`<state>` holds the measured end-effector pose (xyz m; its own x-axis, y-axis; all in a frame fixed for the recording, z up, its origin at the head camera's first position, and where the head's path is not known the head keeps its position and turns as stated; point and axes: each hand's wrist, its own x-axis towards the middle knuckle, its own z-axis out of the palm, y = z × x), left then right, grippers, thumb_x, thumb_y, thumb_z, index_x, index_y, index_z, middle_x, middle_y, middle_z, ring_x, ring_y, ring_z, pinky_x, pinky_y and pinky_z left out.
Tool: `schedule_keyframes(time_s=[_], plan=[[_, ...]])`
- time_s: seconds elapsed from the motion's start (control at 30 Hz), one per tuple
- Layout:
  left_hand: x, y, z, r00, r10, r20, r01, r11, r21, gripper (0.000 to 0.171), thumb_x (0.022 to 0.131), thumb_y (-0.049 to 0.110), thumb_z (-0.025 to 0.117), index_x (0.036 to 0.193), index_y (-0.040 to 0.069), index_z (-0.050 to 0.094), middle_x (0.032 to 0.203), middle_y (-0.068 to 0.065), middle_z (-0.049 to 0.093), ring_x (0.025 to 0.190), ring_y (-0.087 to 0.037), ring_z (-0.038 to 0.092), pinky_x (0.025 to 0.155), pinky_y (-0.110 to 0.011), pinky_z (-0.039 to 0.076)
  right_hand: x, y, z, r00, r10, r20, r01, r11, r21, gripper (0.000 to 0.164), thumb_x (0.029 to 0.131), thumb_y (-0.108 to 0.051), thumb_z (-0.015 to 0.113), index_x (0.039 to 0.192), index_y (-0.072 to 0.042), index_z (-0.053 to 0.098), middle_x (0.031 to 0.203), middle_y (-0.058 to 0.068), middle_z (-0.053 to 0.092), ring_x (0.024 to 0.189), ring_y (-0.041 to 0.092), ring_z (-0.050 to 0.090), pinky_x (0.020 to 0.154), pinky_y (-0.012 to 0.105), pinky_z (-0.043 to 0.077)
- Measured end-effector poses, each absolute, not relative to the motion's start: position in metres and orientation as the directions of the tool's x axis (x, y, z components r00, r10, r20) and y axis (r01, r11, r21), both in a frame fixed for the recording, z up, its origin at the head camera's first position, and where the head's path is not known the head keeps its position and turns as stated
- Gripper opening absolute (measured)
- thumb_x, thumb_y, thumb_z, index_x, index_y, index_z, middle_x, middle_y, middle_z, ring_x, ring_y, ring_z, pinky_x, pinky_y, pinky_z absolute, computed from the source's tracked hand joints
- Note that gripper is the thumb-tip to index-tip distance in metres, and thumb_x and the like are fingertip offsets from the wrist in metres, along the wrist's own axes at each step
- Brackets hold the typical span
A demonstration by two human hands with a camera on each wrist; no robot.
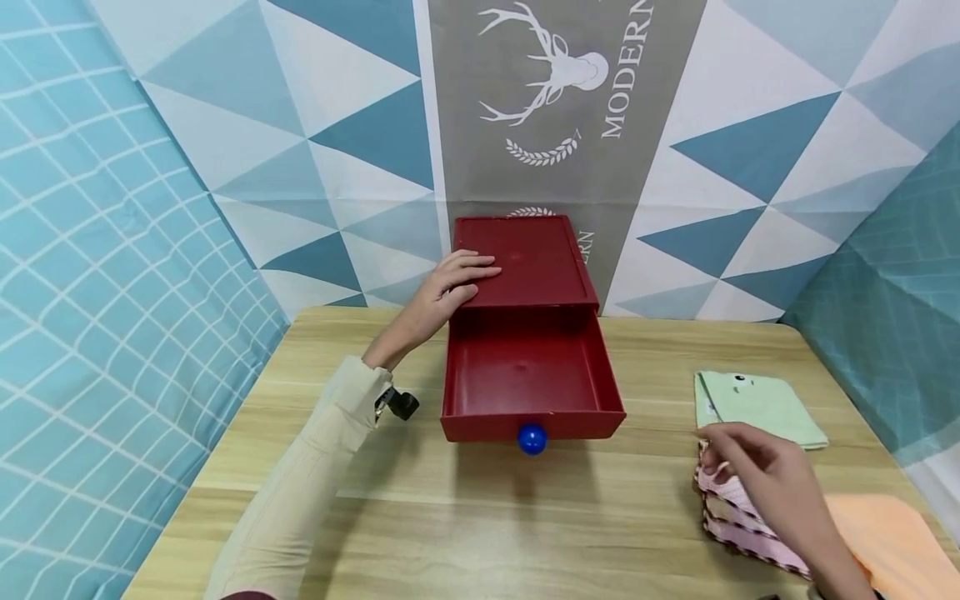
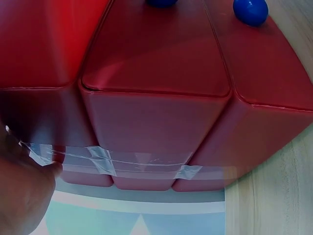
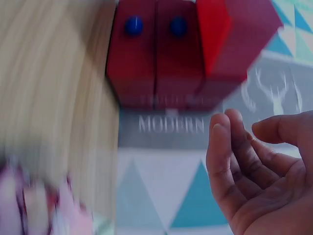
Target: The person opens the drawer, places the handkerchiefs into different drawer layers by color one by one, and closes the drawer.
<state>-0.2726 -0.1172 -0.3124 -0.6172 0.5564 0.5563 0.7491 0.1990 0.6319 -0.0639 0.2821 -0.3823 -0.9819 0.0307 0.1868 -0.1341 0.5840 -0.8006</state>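
Note:
A dark red drawer cabinet point(image 1: 525, 258) stands at the back of the table, its top drawer point(image 1: 480, 427) pulled out and bare inside. A round blue knob point(image 1: 532, 439) is on the drawer front. My left hand point(image 1: 452, 283) rests on the cabinet's top near the left edge, fingers extended. In the left wrist view, two closed lower drawers with blue knobs point(image 2: 251, 11) show. Over the folded pink cloths point(image 1: 742, 533) at the right, my right hand point(image 1: 776, 492) hovers with fingers loosely bent, holding nothing. It partly hides those cloths.
A folded light green cloth point(image 1: 772, 408) with a small face on it lies behind the pink cloths. An orange cloth point(image 1: 892, 542) lies at the front right. The patterned backdrop point(image 1: 375, 192) rises right behind the wooden table point(image 1: 517, 542).

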Motion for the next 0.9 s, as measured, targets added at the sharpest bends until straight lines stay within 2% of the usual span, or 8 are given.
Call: schedule_keyframes(time_s=[0.17, 0.33, 0.43, 0.53, 0.6, 0.67, 0.73, 0.9], plan=[[-0.288, -0.12, -0.326, -0.614, 0.546, 0.57, 0.758, 0.209, 0.618, 0.039, 0.1, 0.003, 0.045, 0.136, 0.001, 0.06, 0.146, -0.018, 0.049, 0.141, -0.035, 0.031, 0.113, -0.058, 0.026, -0.064, 0.314, -0.385, -0.968, 0.171, 0.183, -0.008, 0.708, -0.706, 0.03, 0.101, -0.032, 0.057, 0.114, -0.008, 0.07, 0.079, -0.003, 0.071, 0.068, 0.009, 0.066, 0.058, 0.019, 0.048], [-0.294, -0.122, -0.328, -0.621, 0.546, 0.562, 0.759, 0.241, 0.605, 0.039, 0.102, 0.013, 0.046, 0.137, 0.011, 0.062, 0.147, -0.006, 0.051, 0.141, -0.023, 0.032, 0.115, -0.049, 0.028, -0.065, 0.34, -0.394, -0.976, 0.193, 0.102, 0.061, 0.688, -0.723, 0.041, 0.101, -0.037, 0.055, 0.124, -0.005, 0.065, 0.09, -0.007, 0.073, 0.077, 0.004, 0.066, 0.062, 0.02, 0.051], [-0.294, -0.121, -0.327, -0.624, 0.551, 0.555, 0.757, 0.248, 0.605, 0.039, 0.102, 0.014, 0.046, 0.137, 0.012, 0.062, 0.147, -0.005, 0.051, 0.141, -0.022, 0.032, 0.116, -0.046, 0.026, -0.066, 0.355, -0.403, -0.98, 0.195, 0.04, 0.104, 0.674, -0.732, 0.048, 0.1, -0.041, 0.056, 0.13, -0.005, 0.062, 0.101, -0.01, 0.072, 0.081, -0.001, 0.065, 0.064, 0.018, 0.051], [-0.294, -0.12, -0.328, -0.619, 0.553, 0.558, 0.76, 0.245, 0.602, 0.039, 0.102, 0.014, 0.046, 0.137, 0.011, 0.062, 0.147, -0.006, 0.051, 0.142, -0.023, 0.032, 0.117, -0.045, 0.025, -0.067, 0.367, -0.413, -0.98, 0.2, -0.012, 0.156, 0.729, -0.667, 0.053, 0.099, -0.043, 0.056, 0.133, -0.003, 0.06, 0.118, 0.007, 0.07, 0.09, 0.015, 0.071, 0.063, 0.022, 0.053], [-0.294, -0.12, -0.328, -0.616, 0.55, 0.563, 0.763, 0.24, 0.6, 0.039, 0.102, 0.012, 0.046, 0.137, 0.009, 0.062, 0.147, -0.007, 0.051, 0.142, -0.024, 0.032, 0.117, -0.046, 0.025, -0.071, 0.375, -0.419, -0.982, 0.182, -0.048, 0.174, 0.778, -0.604, 0.058, 0.1, -0.044, 0.055, 0.135, 0.001, 0.055, 0.129, 0.025, 0.061, 0.098, 0.035, 0.07, 0.069, 0.035, 0.057], [-0.293, -0.119, -0.327, -0.613, 0.546, 0.572, 0.765, 0.229, 0.601, 0.038, 0.102, 0.009, 0.045, 0.136, 0.007, 0.062, 0.147, -0.01, 0.051, 0.142, -0.027, 0.032, 0.116, -0.049, 0.024, -0.074, 0.381, -0.424, -0.984, 0.149, -0.095, 0.176, 0.819, -0.546, 0.064, 0.102, -0.045, 0.05, 0.137, 0.008, 0.049, 0.134, 0.042, 0.046, 0.106, 0.057, 0.059, 0.074, 0.05, 0.056], [-0.291, -0.119, -0.325, -0.616, 0.541, 0.572, 0.761, 0.222, 0.609, 0.039, 0.101, 0.006, 0.044, 0.136, 0.004, 0.061, 0.147, -0.013, 0.05, 0.142, -0.03, 0.031, 0.116, -0.052, 0.024, -0.078, 0.385, -0.43, -0.983, 0.114, -0.144, 0.172, 0.847, -0.503, 0.069, 0.103, -0.046, 0.046, 0.137, 0.014, 0.042, 0.134, 0.047, 0.039, 0.111, 0.063, 0.051, 0.079, 0.062, 0.051], [-0.273, -0.118, -0.31, -0.634, 0.544, 0.55, 0.738, 0.214, 0.64, 0.039, 0.099, -0.001, 0.043, 0.134, -0.004, 0.06, 0.145, -0.022, 0.049, 0.141, -0.04, 0.03, 0.116, -0.053, 0.023, -0.08, 0.389, -0.44, -0.971, 0.091, -0.22, 0.181, 0.884, -0.432, 0.075, 0.103, -0.049, 0.042, 0.131, 0.021, 0.038, 0.126, 0.048, 0.042, 0.112, 0.064, 0.044, 0.083, 0.067, 0.045]])
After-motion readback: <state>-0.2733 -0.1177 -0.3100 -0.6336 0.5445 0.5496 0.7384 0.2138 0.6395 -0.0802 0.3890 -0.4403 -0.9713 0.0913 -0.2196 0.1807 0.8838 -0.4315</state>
